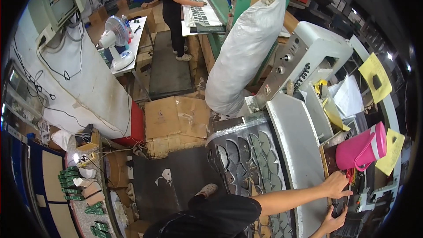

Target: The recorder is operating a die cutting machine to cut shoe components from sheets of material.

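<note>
At the lower right of the frame, a small dark piece (338, 209) is seen between the two hands, over the narrow work area beyond the light grey ledge (293, 145); by the left hand (337, 186) it is approached from above, the fingers bent and partly hidden, with one digit stretched to the right; whether anything is pinched there cannot be told. By the right hand (333, 224), nearer the bottom edge, the dark piece is flanked by thumb and finger held apart; how firmly it is gripped cannot be made out.

The piece could be twisted or dropped if it were held from one side only; its edge could be set askew if the fingers slipped, since little room is left around it. The pink jug (359, 150) is placed just above the left hand, its handle hanging low; it could be knocked over by a raised wrist or a snagged finger, and the work area wetted if liquid is inside. The grey curved pieces (265, 143), spread at lower centre beneath the left forearm, could be disarranged if that arm were lowered or swept back.
</note>
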A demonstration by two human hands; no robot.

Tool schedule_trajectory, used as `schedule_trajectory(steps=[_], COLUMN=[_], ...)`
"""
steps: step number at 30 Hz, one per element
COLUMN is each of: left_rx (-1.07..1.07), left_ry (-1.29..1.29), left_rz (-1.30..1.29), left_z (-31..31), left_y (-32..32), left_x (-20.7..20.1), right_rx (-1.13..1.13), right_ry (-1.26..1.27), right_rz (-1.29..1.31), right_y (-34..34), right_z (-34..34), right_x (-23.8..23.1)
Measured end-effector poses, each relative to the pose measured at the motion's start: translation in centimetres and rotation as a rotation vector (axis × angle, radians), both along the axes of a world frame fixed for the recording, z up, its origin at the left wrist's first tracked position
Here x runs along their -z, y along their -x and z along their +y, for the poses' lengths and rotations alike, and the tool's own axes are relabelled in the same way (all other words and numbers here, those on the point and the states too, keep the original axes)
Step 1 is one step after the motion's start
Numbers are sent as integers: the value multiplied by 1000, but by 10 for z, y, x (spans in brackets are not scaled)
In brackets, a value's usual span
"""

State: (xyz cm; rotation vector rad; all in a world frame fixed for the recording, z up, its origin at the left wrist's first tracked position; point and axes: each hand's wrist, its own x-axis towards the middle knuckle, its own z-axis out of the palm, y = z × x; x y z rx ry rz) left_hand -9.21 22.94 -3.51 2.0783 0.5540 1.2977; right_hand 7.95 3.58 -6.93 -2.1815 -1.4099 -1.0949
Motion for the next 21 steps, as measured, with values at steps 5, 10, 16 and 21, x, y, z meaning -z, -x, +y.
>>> schedule_trajectory(steps=[5, 10, 16, 21], left_rx=[-10, -53, 7, -96], left_ry=[50, 38, 64, -9], left_rz=[21, -8, 23, 37], left_z=[-7, -3, -9, -8], left_y=[-5, -5, -4, -14], left_x=[-3, 3, 2, 1], right_rx=[-1, -24, -1, -91], right_ry=[21, -47, -40, 57], right_rz=[-48, -261, -269, -3], right_y=[8, 56, 35, -17], right_z=[-3, 15, 6, -13], right_x=[-8, -40, -23, -3])
